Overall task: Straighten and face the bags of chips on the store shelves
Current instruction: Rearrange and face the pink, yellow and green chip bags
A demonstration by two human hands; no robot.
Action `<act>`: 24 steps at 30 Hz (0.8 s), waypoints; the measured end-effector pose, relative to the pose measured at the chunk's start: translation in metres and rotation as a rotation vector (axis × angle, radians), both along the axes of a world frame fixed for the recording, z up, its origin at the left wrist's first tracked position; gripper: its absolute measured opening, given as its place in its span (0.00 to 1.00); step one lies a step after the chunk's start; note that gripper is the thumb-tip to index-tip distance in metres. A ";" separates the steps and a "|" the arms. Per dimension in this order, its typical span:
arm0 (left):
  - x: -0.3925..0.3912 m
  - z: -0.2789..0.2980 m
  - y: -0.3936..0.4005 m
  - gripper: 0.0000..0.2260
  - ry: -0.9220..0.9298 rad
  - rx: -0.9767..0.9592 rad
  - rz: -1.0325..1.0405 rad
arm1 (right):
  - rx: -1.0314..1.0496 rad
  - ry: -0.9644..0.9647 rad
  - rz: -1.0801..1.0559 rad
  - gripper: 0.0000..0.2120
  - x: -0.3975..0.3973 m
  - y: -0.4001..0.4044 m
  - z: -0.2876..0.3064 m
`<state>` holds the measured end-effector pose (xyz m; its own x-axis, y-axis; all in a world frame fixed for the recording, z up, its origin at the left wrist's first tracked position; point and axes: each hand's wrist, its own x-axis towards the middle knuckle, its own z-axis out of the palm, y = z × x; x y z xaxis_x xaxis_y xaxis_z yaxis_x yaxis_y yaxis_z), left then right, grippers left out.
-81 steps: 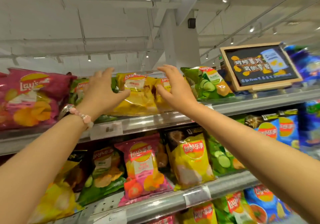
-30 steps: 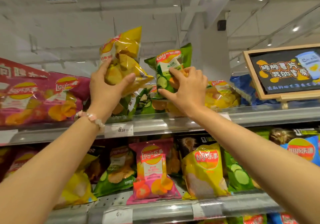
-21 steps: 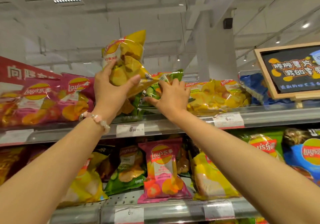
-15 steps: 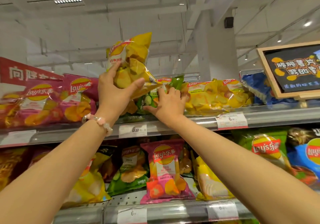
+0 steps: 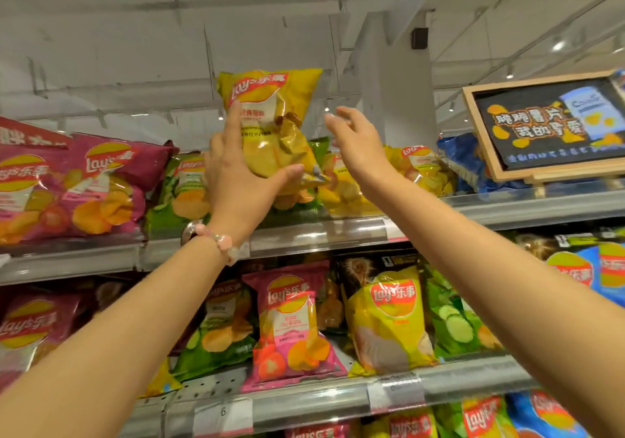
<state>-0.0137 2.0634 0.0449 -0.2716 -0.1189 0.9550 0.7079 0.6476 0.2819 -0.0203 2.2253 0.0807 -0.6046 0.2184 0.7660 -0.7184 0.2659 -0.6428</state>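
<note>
My left hand (image 5: 236, 174) grips a yellow chip bag (image 5: 274, 123) from below and holds it upright above the top shelf (image 5: 321, 234), its front facing me. My right hand (image 5: 355, 140) hovers just right of that bag with fingers spread, holding nothing. Behind the hands, green bags (image 5: 182, 187) and more yellow bags (image 5: 416, 174) lie flat on the top shelf. Pink bags (image 5: 94, 184) lie at the left.
A framed chalkboard sign (image 5: 548, 130) stands on the top shelf at the right, with a blue bag (image 5: 460, 160) beside it. The lower shelf (image 5: 304, 400) holds upright pink, yellow, green and blue bags. Price tags line both shelf edges.
My right hand has come off the green bag lying on the shelf and risen, open, beside the yellow bag. My left hand has turned the yellow bag upright, front toward me.
</note>
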 end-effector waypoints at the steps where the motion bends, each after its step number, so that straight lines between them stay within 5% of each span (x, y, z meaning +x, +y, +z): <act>1: 0.000 -0.002 0.011 0.50 0.012 -0.011 0.023 | 0.051 0.000 -0.001 0.30 0.004 0.002 0.000; 4: 0.002 -0.009 0.044 0.48 0.041 -0.015 0.079 | 0.073 -0.057 0.036 0.53 0.012 0.005 -0.004; 6: 0.003 -0.014 0.064 0.46 0.068 -0.042 0.102 | 0.099 -0.023 -0.057 0.58 0.013 0.010 -0.005; 9: 0.004 -0.017 0.087 0.47 0.088 -0.064 0.106 | 0.182 0.019 -0.233 0.56 0.014 0.026 -0.005; 13: 0.002 -0.015 0.106 0.49 0.090 -0.102 0.127 | 0.175 0.060 -0.199 0.53 0.016 0.048 -0.004; 16: -0.003 -0.012 0.106 0.49 0.093 -0.176 -0.043 | 0.152 0.097 -0.187 0.53 0.017 0.072 0.002; 24: -0.035 -0.025 0.077 0.51 -0.230 -0.788 0.203 | 0.071 0.119 -0.292 0.46 0.002 0.157 0.017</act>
<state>-0.0482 2.1404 0.0204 -0.5151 0.4910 0.7026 0.5365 0.8239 -0.1824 -0.0179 2.3824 0.0976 -0.4293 0.3131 0.8471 -0.6743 0.5129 -0.5313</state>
